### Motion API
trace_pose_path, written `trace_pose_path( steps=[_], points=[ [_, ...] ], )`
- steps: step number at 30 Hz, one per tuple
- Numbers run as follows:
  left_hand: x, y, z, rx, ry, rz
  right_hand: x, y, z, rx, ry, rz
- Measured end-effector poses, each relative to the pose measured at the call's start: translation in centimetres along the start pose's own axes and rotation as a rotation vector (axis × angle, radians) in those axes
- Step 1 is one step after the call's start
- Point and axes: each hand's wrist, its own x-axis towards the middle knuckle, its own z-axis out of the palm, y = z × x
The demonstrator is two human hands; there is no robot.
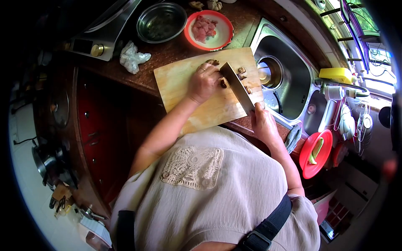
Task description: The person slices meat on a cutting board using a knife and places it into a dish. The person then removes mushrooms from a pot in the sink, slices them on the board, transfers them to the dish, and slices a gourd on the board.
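Observation:
My right hand [264, 121] is closed around the handle of a cleaver [238, 88], whose wide blade stands on edge across a wooden cutting board [188, 119]. Left of the blade, my left hand [204, 83] has its fingers bent and pressed down on brown mushroom, mostly hidden under them. A dark mushroom piece [223, 84] shows between the fingers and the blade, and another brown piece [212, 62] lies just beyond the fingertips. On the blade's other side lie several cut mushroom pieces [242, 73].
Behind the board stand a red-rimmed plate [228, 26] of sliced raw meat and a metal bowl [144, 35]. A plastic bag [133, 57] lies left of them. To the right is a steel sink [293, 54] holding a pot [270, 73]; a red basin [307, 167] stands nearer.

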Motion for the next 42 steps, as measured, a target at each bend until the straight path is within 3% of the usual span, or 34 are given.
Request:
trace_pose_path(
  steps=[14, 20, 23, 26, 31, 34, 37, 40, 42],
  points=[
    [0.1, 0.5, -0.1, -0.003, -0.013, -0.014, 2.8, -0.8, 1.7, 0.041, 0.016, 0.007],
    [-0.4, 0.1, -0.1, -0.014, 0.064, -0.017, -1.6, 1.3, 1.2, 0.1, 0.02, 0.054],
    [0.3, 0.6, -1.9, 0.033, 0.109, -0.192, -2.8, 1.9, 1.0, 0.124, 0.042, 0.061],
    [2.1, -0.2, -2.5, 0.155, 0.101, -0.244, -2.8, 1.3, 1.0, 0.145, 0.099, 0.036],
    [3.0, -2.1, -0.9, 0.161, 0.032, -0.232, -1.8, -0.5, 1.9, 0.065, 0.004, 0.013],
    [2.4, -1.9, -1.4, 0.098, 0.004, -0.391, -1.0, -0.2, 2.4, 0.098, 0.081, 0.01],
    [2.1, 0.0, -2.4, -0.022, 0.016, -0.39, -0.7, 0.6, 2.4, 0.136, 0.122, 0.035],
    [1.6, 1.7, -2.0, 0.041, 0.035, -0.256, -0.7, 1.6, 2.7, 0.147, 0.104, 0.063],
    [1.9, 1.8, -2.1, 0.097, 0.073, -0.28, -0.9, 1.6, 2.6, 0.132, 0.095, 0.076]
  ],
)
